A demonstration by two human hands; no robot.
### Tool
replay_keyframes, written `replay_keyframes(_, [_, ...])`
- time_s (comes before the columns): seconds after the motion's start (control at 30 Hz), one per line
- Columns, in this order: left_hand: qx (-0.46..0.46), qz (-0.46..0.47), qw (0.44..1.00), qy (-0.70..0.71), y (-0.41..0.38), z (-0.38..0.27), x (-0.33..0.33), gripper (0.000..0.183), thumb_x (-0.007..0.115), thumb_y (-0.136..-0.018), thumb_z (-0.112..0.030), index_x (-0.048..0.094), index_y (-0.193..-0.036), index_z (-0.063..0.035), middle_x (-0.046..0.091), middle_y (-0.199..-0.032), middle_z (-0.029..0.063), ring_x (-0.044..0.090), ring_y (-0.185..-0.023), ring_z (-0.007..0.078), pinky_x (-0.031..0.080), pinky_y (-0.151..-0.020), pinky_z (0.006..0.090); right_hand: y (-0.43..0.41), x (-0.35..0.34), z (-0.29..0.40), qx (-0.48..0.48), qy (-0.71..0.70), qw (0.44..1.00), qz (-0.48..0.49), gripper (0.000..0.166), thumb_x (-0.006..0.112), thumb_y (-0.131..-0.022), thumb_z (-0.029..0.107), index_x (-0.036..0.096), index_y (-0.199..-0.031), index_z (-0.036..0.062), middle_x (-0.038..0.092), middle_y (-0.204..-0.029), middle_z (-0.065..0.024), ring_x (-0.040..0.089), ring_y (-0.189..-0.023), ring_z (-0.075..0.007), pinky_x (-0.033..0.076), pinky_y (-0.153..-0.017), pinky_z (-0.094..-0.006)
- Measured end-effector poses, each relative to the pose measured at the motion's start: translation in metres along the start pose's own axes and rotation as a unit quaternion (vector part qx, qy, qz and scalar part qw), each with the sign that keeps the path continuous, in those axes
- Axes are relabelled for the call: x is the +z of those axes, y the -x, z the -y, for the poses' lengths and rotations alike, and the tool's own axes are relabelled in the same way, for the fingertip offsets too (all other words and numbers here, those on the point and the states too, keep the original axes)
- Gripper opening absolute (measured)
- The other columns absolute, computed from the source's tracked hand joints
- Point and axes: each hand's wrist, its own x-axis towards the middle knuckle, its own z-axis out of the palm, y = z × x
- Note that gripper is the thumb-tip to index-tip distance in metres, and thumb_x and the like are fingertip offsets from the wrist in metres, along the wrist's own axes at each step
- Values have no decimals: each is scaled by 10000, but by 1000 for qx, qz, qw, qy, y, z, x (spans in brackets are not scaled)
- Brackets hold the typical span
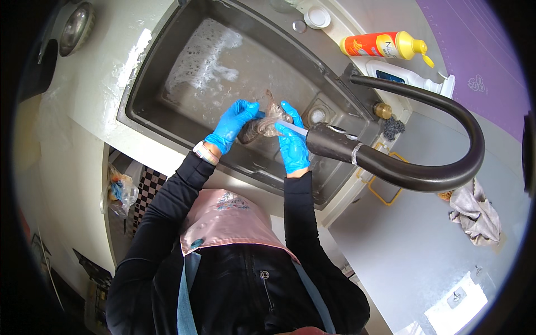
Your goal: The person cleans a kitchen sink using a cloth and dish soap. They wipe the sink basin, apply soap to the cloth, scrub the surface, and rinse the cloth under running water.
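Over a dark sink [259, 54], both hands wear blue gloves and hold a wet, crumpled piece of thin brownish material [268, 123]; whether it is film or cloth is hard to tell. My left hand [234, 123] pinches its left side, with the fingertips partly hidden. On the other side my right hand [293, 144] has its thumb and fingers around the material's right end. A stream of water [293, 127] runs from the black faucet head [328, 142] onto the material, passing across the right hand's fingers.
White foam [205, 54] lies in the sink's far left part, and the drain [319, 115] is right of the hands. The faucet's hose-like neck [465, 150] arches at right. A yellow-red bottle [377, 45], white spray bottle [408, 77] and grey rag [475, 213] lie on the counter.
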Motion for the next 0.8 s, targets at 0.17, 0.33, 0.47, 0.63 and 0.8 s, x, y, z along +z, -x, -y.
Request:
replay_keyframes(0.17, [23, 17, 997, -74, -4, 12, 6, 208, 687, -904, -117, 640, -1099, -61, 663, -1002, 10, 593, -912, 87, 467, -841, 242, -3, 6, -4, -27, 42, 999, 20, 511, 577, -912, 25, 447, -1406, -6, 528, -1366, -123, 500, -1250, -218, 371, -1092, -335])
replay_keyframes(0.33, [145, -24, 979, -144, 2, 6, 14, 112, 672, -918, -128, 631, -1009, -77, 597, -927, -46, 522, -850, 46, 447, -791, 230, 3, -1, -8, -43, 174, 984, -20, 391, 546, -953, 78, 533, -1335, -6, 586, -1308, -105, 539, -1199, -187, 401, -1057, -334])
replay_keyframes(0.47, [178, -46, 974, -131, 12, -24, 21, 108, 633, -953, -171, 617, -972, -66, 538, -885, -59, 468, -827, 44, 429, -786, 226, 0, -27, -15, -85, 258, 962, -34, 318, 528, -989, 173, 600, -1252, 10, 648, -1170, -86, 580, -1094, -171, 429, -1001, -326])
replay_keyframes(0.63, [223, -77, 960, -147, 7, -45, 9, 120, 603, -975, -188, 600, -1020, -77, 532, -898, -59, 439, -824, 30, 402, -748, 208, 15, -30, 8, -84, 300, 942, -124, 278, 503, -1013, 245, 649, -1114, 31, 652, -1044, -71, 570, -1001, -172, 437, -938, -348])
replay_keyframes(0.8, [137, -39, 981, -132, 10, -45, 17, 204, 603, -978, -273, 561, -1043, -84, 509, -916, -58, 438, -820, 35, 402, -734, 209, -6, -74, -47, -119, 474, 860, -150, 248, 554, -992, 224, 660, -1094, 23, 656, -1052, -58, 576, -1004, -175, 439, -955, -339])
